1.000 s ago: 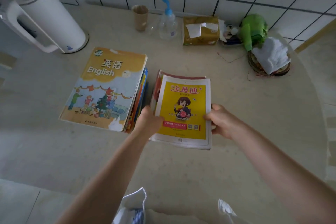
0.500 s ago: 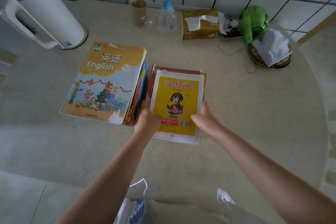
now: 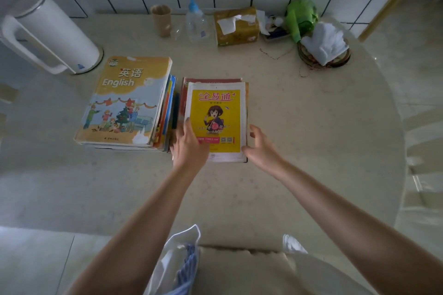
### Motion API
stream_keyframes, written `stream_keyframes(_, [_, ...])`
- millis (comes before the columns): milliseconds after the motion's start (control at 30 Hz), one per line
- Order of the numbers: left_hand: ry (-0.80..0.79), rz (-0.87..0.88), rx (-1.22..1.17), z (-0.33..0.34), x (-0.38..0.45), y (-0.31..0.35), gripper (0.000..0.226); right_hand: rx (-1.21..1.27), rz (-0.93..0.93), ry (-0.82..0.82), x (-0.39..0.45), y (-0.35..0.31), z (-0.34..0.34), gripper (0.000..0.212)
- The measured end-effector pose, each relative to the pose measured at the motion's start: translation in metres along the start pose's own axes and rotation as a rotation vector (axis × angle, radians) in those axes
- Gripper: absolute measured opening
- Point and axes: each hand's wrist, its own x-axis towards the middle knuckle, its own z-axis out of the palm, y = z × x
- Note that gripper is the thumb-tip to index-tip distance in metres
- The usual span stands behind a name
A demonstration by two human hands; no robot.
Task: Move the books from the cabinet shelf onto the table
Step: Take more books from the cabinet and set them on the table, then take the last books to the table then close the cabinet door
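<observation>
Two stacks of books lie side by side on the pale table [image 3: 311, 139]. The left stack has an English textbook [image 3: 124, 100] on top. A yellow workbook [image 3: 218, 112] with a cartoon girl tops the right stack. My left hand [image 3: 189, 143] rests flat on the yellow workbook's lower left corner, fingers running up its left edge. At the stack's lower right corner my right hand [image 3: 261, 146] hovers with fingers spread and relaxed, the thumb close to the edge, holding nothing. No cabinet shelf is in view.
A white thermos jug [image 3: 52, 31] stands at the back left. Along the tiled wall are a paper cup [image 3: 161, 19], a pump bottle [image 3: 195, 23], a tissue box [image 3: 237, 26], a green object [image 3: 302, 17] and a white cloth [image 3: 323, 43] on a round basket.
The yellow-topped stack has been pushed back and squared up next to the English stack. My right hand has let go of its right edge and drawn slightly away.
</observation>
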Motion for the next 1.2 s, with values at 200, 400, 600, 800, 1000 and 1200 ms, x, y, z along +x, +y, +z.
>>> stream_keyframes(200, [0.058, 0.243, -0.04, 0.015, -0.031, 0.012, 0.058, -0.15, -0.015, 0.095, -0.034, 0.028, -0.004, 0.061])
stream_keyframes(400, [-0.145, 0.4, -0.058, 0.044, -0.064, 0.0, 0.045, -0.137, 0.1, 0.262, -0.096, 0.072, 0.016, 0.06])
stream_keyframes(600, [-0.371, 0.692, 0.007, 0.066, -0.103, -0.023, 0.041, -0.019, 0.326, 0.458, -0.175, 0.113, 0.073, 0.058])
stream_keyframes(800, [-0.65, 0.87, 0.139, 0.093, -0.166, -0.034, 0.034, 0.098, 0.53, 0.623, -0.267, 0.143, 0.129, 0.053])
stream_keyframes(1000, [-0.941, 1.054, 0.329, 0.116, -0.249, -0.049, 0.027, 0.229, 0.709, 0.8, -0.36, 0.16, 0.187, 0.048])
stream_keyframes(1200, [-1.149, 1.24, 0.45, 0.145, -0.362, -0.079, 0.025, 0.404, 0.929, 0.996, -0.476, 0.18, 0.271, 0.047])
